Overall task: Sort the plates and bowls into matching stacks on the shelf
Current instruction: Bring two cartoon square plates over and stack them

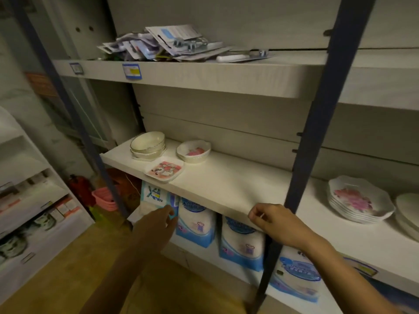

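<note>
On the white middle shelf [226, 182] a short stack of cream bowls [147, 145] stands at the far left on a plate. Beside it sits a white scalloped bowl with a pink print [193, 151]. In front lies a square pink cartoon plate [164, 169]. Right of the dark blue post, a stack of scalloped plates with pink flowers [359, 200] stands next to plain white plates [408, 211]. My left hand [162, 219] hangs below the shelf's front edge, fingers loosely bent, holding nothing. My right hand [272, 219] is loosely curled at the shelf edge, empty.
A dark blue upright post [317, 123] crosses the shelf in front. The upper shelf holds packaged utensils [172, 45]. Below are blue and white bags [242, 243]. A pink basket [105, 199] sits on the floor at left, near another white display rack [29, 200].
</note>
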A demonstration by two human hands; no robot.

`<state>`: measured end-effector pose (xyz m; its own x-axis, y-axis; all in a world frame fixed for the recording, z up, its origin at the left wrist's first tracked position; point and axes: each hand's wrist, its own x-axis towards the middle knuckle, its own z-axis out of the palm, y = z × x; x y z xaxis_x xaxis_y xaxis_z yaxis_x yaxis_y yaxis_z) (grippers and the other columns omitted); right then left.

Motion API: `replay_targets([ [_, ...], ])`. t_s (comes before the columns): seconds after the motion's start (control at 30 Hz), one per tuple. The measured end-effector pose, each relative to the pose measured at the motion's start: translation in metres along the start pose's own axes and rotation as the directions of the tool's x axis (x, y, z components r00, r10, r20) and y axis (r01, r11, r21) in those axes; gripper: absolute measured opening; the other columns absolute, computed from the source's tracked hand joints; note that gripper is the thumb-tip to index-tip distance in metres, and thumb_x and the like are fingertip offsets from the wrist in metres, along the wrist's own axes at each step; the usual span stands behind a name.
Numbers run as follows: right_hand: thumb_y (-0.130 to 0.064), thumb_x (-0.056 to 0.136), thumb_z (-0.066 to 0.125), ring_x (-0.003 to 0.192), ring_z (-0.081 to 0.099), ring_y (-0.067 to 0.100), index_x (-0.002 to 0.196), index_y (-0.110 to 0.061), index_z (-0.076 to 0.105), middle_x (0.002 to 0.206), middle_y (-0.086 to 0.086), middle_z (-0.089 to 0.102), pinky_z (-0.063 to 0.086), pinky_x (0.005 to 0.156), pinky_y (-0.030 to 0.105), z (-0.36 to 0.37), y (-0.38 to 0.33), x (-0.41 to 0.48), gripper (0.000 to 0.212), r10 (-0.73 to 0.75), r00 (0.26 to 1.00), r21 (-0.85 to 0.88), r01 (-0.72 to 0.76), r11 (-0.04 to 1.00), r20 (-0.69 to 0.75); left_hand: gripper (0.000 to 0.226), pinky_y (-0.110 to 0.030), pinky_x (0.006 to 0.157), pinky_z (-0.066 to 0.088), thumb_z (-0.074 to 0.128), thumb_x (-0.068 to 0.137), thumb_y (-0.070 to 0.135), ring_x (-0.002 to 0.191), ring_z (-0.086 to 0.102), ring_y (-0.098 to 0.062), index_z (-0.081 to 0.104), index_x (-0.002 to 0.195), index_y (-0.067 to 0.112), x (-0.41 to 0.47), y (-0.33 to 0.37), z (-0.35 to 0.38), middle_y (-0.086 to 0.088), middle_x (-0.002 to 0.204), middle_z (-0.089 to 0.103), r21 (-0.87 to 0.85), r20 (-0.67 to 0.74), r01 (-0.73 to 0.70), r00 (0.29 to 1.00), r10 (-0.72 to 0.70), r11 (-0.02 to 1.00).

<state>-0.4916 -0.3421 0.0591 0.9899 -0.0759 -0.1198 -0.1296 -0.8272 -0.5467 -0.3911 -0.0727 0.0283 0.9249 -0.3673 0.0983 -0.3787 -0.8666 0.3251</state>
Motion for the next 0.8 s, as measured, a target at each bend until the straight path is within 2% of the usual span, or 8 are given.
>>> replay_targets([
  [0.2,-0.036,0.095,0.043,0.095,0.059,0.017,0.108,-0.023,0.062,0.112,-0.002,0.064,0.047,0.081,0.031,0.019,-0.032,0.086,0.027,-0.021,1.000,-0.080,0.022,0.997,0.016,0.020,-0.032,0.078,0.056,0.047,0.093,0.033,0.085,0.063,-0.013,0.058,0.101,0.018,0.062,-0.054,-0.017,0.002,0.096,0.068,0.002,-0.042,0.035,0.998,-0.035,0.999],
  [0.33,-0.035,0.096,0.042,0.099,0.058,0.017,0.111,-0.024,0.061,0.116,-0.004,0.063,0.047,0.084,0.031,0.026,-0.051,0.147,0.027,0.005,1.000,-0.062,-0.004,0.998,0.017,0.019,-0.024,0.075,0.053,0.046,0.094,0.031,0.077,0.061,-0.008,0.058,0.099,0.017,0.114,-0.089,-0.025,0.007,0.086,0.062,-0.008,-0.016,0.037,0.999,-0.037,0.999],
  [0.53,-0.033,0.095,0.044,0.098,0.061,0.017,0.111,-0.022,0.062,0.113,-0.001,0.065,0.051,0.089,0.032,0.039,-0.069,0.227,0.027,0.067,0.997,0.027,-0.069,0.997,0.045,0.021,-0.033,0.085,0.054,0.046,0.094,0.031,0.081,0.061,-0.013,0.058,0.097,0.014,0.187,-0.130,-0.045,-0.002,0.095,0.068,0.033,0.031,0.024,0.999,-0.025,0.999],
  [0.63,-0.033,0.094,0.044,0.095,0.063,0.020,0.109,-0.019,0.064,0.109,0.002,0.067,0.053,0.088,0.038,0.052,-0.076,0.259,0.029,0.139,0.989,0.012,-0.140,0.990,0.044,0.023,-0.030,0.086,0.051,0.045,0.094,0.031,0.091,0.063,-0.016,0.058,0.099,0.013,0.216,-0.148,-0.046,-0.003,0.102,0.068,0.034,0.048,-0.009,0.999,0.007,0.999],
  [0.7,-0.035,0.094,0.043,0.095,0.064,0.020,0.108,-0.018,0.063,0.108,0.003,0.068,0.053,0.088,0.039,0.064,-0.081,0.275,0.030,0.182,0.982,0.003,-0.182,0.983,0.049,0.024,-0.026,0.084,0.047,0.044,0.094,0.033,0.090,0.061,-0.014,0.058,0.099,0.013,0.234,-0.159,-0.043,-0.003,0.103,0.068,0.053,0.091,-0.043,0.995,0.038,0.998],
  [0.8,-0.038,0.095,0.040,0.092,0.063,0.019,0.107,-0.016,0.063,0.107,0.003,0.067,0.052,0.082,0.032,0.080,-0.092,0.297,0.034,0.241,0.970,-0.029,-0.241,0.970,0.017,0.025,-0.025,0.082,0.048,0.044,0.094,0.033,0.085,0.061,-0.014,0.058,0.097,0.012,0.263,-0.175,-0.039,-0.004,0.098,0.068,0.036,0.125,-0.085,0.989,0.080,0.996],
])
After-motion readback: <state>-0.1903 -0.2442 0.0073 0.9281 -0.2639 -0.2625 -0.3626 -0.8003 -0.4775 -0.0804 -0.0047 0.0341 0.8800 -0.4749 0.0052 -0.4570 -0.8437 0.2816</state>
